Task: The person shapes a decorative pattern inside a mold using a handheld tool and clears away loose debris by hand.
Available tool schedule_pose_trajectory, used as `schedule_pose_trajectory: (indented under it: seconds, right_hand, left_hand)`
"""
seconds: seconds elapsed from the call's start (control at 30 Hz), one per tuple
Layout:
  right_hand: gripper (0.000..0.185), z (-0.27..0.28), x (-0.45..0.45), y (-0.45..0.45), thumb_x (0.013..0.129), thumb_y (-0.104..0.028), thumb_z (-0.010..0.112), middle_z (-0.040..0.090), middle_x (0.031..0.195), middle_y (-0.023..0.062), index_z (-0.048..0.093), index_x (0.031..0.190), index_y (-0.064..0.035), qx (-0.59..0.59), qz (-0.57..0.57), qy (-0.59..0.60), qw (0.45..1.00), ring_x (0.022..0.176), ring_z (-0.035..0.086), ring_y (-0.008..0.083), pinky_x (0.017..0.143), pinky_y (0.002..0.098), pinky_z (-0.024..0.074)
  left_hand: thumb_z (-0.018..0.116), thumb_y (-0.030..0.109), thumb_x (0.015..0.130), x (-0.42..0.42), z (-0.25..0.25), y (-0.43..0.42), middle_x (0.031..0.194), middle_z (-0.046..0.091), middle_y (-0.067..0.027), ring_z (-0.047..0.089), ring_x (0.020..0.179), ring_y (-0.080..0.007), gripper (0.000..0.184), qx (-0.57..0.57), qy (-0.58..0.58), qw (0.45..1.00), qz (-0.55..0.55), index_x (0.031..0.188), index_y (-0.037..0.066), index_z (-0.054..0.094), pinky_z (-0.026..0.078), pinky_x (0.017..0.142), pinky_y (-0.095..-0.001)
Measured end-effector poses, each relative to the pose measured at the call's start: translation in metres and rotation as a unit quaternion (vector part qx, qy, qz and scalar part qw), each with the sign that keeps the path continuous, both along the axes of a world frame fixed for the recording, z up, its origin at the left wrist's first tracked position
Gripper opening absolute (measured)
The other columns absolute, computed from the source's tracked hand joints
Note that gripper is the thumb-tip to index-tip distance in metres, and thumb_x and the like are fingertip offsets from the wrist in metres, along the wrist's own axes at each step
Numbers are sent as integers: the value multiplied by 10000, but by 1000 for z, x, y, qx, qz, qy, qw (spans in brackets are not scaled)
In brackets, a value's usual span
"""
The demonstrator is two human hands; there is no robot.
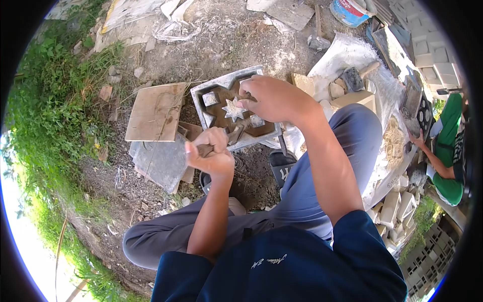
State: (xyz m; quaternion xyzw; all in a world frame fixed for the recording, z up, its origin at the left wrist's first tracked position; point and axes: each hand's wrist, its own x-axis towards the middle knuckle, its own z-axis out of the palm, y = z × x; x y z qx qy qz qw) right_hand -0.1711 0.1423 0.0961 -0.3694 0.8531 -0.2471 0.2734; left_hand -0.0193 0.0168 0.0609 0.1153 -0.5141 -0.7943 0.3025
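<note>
A grey rectangular mould (198, 103) lies on the ground before me, with a pale star-shaped core (233, 109) at its middle and block-shaped cores in its corners. Brown, earthy material covers part of its floor. My left hand (214, 151) is wrapped round a small tool with a wooden handle (205, 150); its flat end (235, 135) appears to reach the mould's near side. My right hand (276, 100) hangs over the right half of the mould, fingers curled together beside the star. Whatever those fingers hold, if anything, is hidden.
Left of the mould lie a wooden board (156, 111) and a grey slab (160, 161). A hammer (354, 78) and stones rest on a white sheet (347, 48) at right. A bucket (352, 11) stands behind. Another person's hand (416, 138) shows far right, near stacked blocks (437, 55).
</note>
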Motion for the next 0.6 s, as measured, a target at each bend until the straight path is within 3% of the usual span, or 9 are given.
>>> schedule_pose_trajectory:
  seconds: [0.1, 0.23, 0.3, 0.47, 0.57, 0.6]
  right_hand:
    - [352, 0, -5, -3, 984, -355, 610, 662, 1007, 193, 648, 1056, -13, -8, 0, 5, 1000, 1001, 621, 390, 868, 474, 484]
    - [364, 3, -1, 1, 986, -366, 608, 661, 1017, 212, 649, 1077, -16, 9, 2, 10, 1000, 1012, 621, 394, 885, 467, 484]
    - [375, 1, -1, -1, 989, -376, 602, 660, 1021, 220, 649, 1093, -18, 2, 6, -15, 1000, 1014, 620, 396, 886, 469, 485]
    - [399, -1, -4, -3, 990, -390, 607, 661, 1022, 226, 655, 1121, -16, 10, -8, 5, 1000, 1008, 624, 392, 868, 468, 490]
    - [378, 6, -2, -4, 982, -375, 623, 661, 1003, 212, 657, 1110, -20, -28, -3, -6, 1000, 987, 630, 372, 849, 451, 493]
    - [380, 10, -3, -4, 968, -369, 646, 658, 976, 200, 656, 1129, -25, -20, 3, -16, 1000, 960, 632, 356, 830, 440, 493]
  left_hand:
    - [265, 635, 969, -8, -19, -3, 507, 258, 0, 214, 492, -136, 672, 35, -61, 998, 8, 550, 111, 238, 130, 508, -320]
    - [274, 669, 959, 9, 2, 0, 523, 235, 3, 214, 509, -135, 691, 49, -31, 998, 13, 567, 102, 223, 117, 525, -323]
    - [274, 692, 955, -8, -18, -1, 513, 250, 3, 221, 497, -132, 714, -16, -40, 999, 6, 547, 106, 250, 132, 511, -316]
    - [248, 556, 1037, -17, -12, -43, 502, 279, -6, 247, 484, -152, 665, 74, -71, 990, -95, 540, 114, 277, 198, 492, -325]
    - [238, 579, 1056, -13, -11, -70, 593, 483, -64, 493, 598, -174, 766, -84, -136, 977, -144, 605, 16, 496, 384, 619, -306]
    - [238, 579, 1056, -10, -9, -76, 593, 483, -64, 493, 598, -174, 766, -84, -131, 978, -137, 605, 16, 496, 384, 619, -306]
